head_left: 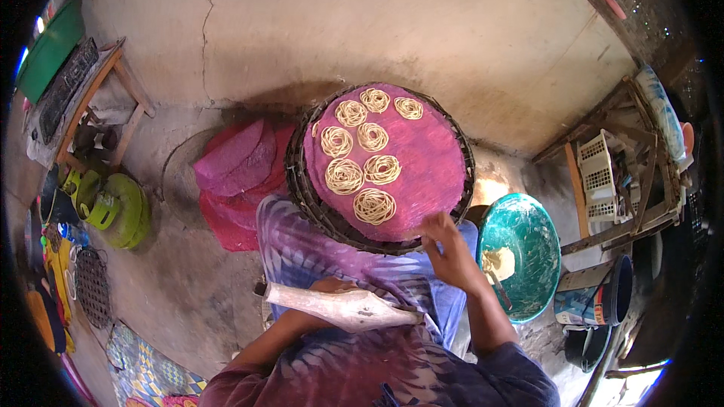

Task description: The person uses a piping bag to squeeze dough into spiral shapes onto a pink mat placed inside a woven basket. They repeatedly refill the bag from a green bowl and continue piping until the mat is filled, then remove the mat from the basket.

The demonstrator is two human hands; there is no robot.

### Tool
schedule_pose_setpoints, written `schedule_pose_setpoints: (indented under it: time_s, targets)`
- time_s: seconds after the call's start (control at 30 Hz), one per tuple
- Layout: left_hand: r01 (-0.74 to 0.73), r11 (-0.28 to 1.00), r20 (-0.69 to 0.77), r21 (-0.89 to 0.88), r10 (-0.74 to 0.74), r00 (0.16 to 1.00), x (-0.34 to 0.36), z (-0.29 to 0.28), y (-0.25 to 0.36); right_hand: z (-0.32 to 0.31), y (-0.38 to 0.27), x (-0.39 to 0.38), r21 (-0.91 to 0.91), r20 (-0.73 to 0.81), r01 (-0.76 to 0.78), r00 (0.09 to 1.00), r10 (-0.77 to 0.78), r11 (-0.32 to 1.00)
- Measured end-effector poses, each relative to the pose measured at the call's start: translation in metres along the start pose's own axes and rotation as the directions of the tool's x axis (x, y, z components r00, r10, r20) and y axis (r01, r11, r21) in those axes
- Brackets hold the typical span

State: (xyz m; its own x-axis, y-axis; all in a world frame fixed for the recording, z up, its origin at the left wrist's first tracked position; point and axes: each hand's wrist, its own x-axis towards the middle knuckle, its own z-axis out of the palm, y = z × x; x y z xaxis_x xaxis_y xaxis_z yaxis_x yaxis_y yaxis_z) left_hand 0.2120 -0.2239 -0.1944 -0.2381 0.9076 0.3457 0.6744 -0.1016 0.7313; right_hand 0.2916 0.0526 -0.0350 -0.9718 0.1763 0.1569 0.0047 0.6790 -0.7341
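Work in hand: the person is laying coiled nests of pale yellow noodle strands (pixel 353 152) onto a round magenta mesh mat (pixel 422 158) that is lying on top of a stack of dark woven round trays (pixel 302 188) at the centre of the frame
Done so far: eight coils are sitting on the upper left half of the mat, close together, some touching
Left, as I judge it: the right and lower right of the mat are showing bare, so roughly half is waiting for coils
Right hand (pixel 451 252): hovering at the lower right rim of the tray stack, fingers loosely spread, holding nothing that I can see
Left hand (pixel 326 286): resting at the lap beside a whitish wooden press (pixel 347 307); finger state I cannot tell
Dough supply: a pale lump (pixel 498 262) is lying in a teal round basin (pixel 528 256) at right
Spare mats: a pile of magenta mesh mats (pixel 237 173) is waiting at left of the stack
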Motion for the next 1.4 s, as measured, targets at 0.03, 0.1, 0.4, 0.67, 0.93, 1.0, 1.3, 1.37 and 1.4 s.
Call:
schedule_pose_setpoints:
  time_s: [0.03,0.1,0.4,0.67,0.93,1.0,1.3,1.37,1.4]
  targets:
    - [-0.04,0.999,-0.022,-0.021,0.039,0.999,-0.001,0.002,-0.003,0.006,-0.002,0.018,-0.105,-0.087,0.116,0.988,-0.126,0.988]
    - [-0.102,0.994,-0.066,-0.031,0.1,0.993,-0.001,0.005,-0.004,0.017,0.0,0.049,-0.253,-0.044,0.2,0.975,-0.218,0.947]
    - [-0.07,0.979,-0.154,-0.193,0.04,0.987,0.003,-0.009,0.019,0.047,0.01,0.084,-0.489,0.058,0.209,0.977,-0.207,0.847]
    - [-0.051,0.992,-0.142,-0.112,0.035,0.989,-0.003,-0.011,0.015,0.055,0.016,0.084,-0.476,0.037,0.187,0.981,-0.193,0.86]
    - [-0.035,0.987,-0.169,-0.159,0.008,0.986,-0.002,-0.005,0.013,0.053,0.019,0.081,-0.502,0.031,0.191,0.979,-0.203,0.843]
    - [-0.001,0.986,-0.143,-0.164,-0.022,0.99,-0.004,-0.002,0.012,0.054,0.02,0.08,-0.511,0.024,0.176,0.981,-0.19,0.841]
    - [-0.016,0.997,-0.103,-0.07,0.008,0.995,0.0,-0.008,0.012,0.039,-0.001,0.077,-0.199,-0.068,0.155,0.983,-0.171,0.968]
    - [0.04,0.995,-0.097,-0.094,-0.049,0.994,0.004,-0.015,0.023,0.019,-0.014,0.066,0.065,-0.079,0.12,0.99,-0.115,0.991]
    - [0.116,0.982,-0.086,-0.15,-0.13,0.988,0.007,-0.02,0.027,0.006,-0.021,0.054,0.113,0.03,0.119,0.992,-0.123,0.986]
